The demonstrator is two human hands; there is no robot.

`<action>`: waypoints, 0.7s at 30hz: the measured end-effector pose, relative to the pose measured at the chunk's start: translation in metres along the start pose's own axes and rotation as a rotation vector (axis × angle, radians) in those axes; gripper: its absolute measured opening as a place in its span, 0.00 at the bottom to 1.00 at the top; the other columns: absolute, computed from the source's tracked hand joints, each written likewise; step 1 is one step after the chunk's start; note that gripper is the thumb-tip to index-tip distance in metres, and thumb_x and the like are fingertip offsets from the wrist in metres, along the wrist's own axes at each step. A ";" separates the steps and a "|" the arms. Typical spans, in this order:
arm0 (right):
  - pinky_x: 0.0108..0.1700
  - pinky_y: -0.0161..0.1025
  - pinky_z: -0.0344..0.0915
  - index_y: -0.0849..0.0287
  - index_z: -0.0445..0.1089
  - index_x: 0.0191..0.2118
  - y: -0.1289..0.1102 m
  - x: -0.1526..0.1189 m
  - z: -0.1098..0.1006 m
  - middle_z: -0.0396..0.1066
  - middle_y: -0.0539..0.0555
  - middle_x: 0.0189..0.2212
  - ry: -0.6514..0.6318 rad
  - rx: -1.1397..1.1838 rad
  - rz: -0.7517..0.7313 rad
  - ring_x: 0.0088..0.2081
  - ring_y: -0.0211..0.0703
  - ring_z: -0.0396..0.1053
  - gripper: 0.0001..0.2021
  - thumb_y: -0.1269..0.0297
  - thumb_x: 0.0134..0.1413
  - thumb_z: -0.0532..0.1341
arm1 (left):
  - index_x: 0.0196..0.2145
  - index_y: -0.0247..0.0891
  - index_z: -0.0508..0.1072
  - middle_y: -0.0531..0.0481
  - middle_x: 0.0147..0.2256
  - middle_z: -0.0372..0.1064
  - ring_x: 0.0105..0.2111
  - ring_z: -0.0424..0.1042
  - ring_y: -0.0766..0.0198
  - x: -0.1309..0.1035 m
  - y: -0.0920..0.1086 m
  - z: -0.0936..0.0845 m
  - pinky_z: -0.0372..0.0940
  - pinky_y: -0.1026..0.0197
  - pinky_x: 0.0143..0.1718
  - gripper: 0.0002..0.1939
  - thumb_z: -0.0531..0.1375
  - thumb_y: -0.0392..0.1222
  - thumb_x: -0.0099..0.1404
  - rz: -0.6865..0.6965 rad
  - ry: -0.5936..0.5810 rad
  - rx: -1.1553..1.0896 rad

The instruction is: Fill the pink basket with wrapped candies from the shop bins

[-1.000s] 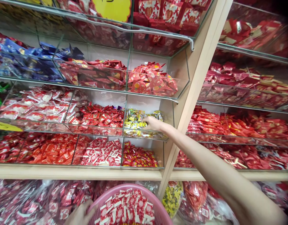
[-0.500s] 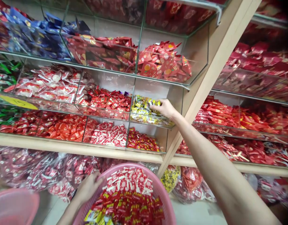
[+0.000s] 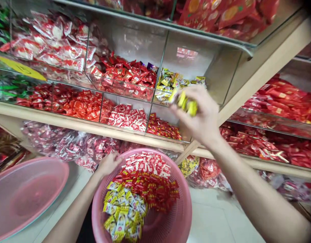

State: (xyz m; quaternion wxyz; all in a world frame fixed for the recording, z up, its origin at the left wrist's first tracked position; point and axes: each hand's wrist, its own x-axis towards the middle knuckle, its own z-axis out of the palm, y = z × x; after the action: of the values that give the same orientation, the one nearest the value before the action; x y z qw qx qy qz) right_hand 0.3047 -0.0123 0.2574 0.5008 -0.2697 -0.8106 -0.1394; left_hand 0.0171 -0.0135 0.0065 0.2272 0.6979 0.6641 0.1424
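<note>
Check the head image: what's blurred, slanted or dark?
Head view: right hand and held candies are smeared, likely by motion; basket looks sharper; shelves slant across the frame; top-right corner goes black.

Yellow candies (image 3: pixel 192 108) held aloft, pink basket (image 3: pixel 186 202) lower, partly filled

Candies (image 3: pixel 123 216) lie in the basket (image 3: pixel 186 206), right of a basin (image 3: pixel 31 199).

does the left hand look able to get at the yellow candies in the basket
Probably yes: the yellow candies lie uncovered in the left part of the basket, near the left hand, though it would likely have to let go of the basket first.
</note>
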 end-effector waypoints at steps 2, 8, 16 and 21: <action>0.43 0.42 0.64 0.57 0.68 0.44 -0.021 -0.031 0.010 0.68 0.54 0.39 -0.233 0.165 0.056 0.42 0.41 0.66 0.10 0.66 0.55 0.60 | 0.30 0.39 0.69 0.50 0.28 0.71 0.30 0.70 0.60 0.001 0.000 0.000 0.55 0.64 0.29 0.20 0.49 0.57 0.63 0.002 0.002 0.002; 0.43 0.39 0.63 0.61 0.69 0.43 -0.052 -0.110 0.054 0.68 0.55 0.38 -0.777 0.368 0.289 0.40 0.41 0.66 0.10 0.64 0.57 0.59 | 0.30 0.39 0.69 0.51 0.25 0.69 0.27 0.68 0.61 -0.001 0.002 -0.001 0.52 0.64 0.26 0.21 0.49 0.59 0.62 0.003 0.010 0.018; 0.36 0.35 0.58 0.63 0.70 0.32 -0.092 -0.128 0.108 0.68 0.54 0.31 -1.287 0.356 0.423 0.36 0.42 0.64 0.12 0.58 0.50 0.63 | 0.26 0.40 0.65 0.54 0.23 0.66 0.25 0.65 0.65 -0.003 0.004 -0.001 0.51 0.65 0.27 0.16 0.50 0.53 0.63 0.030 0.020 -0.011; 0.28 0.34 0.53 0.64 0.70 0.31 -0.105 -0.125 0.123 0.67 0.53 0.28 -1.460 0.310 0.451 0.31 0.40 0.61 0.12 0.59 0.44 0.64 | 0.26 0.40 0.63 0.53 0.24 0.66 0.26 0.66 0.65 -0.003 0.003 0.000 0.51 0.65 0.27 0.15 0.50 0.52 0.63 0.018 0.027 0.017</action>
State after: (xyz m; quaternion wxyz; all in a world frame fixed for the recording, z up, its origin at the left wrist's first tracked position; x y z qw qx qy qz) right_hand 0.1978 -0.0747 0.0946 -0.1111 -0.3783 -0.8709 0.2935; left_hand 0.0192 -0.0164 0.0087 0.2110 0.7037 0.6620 0.1483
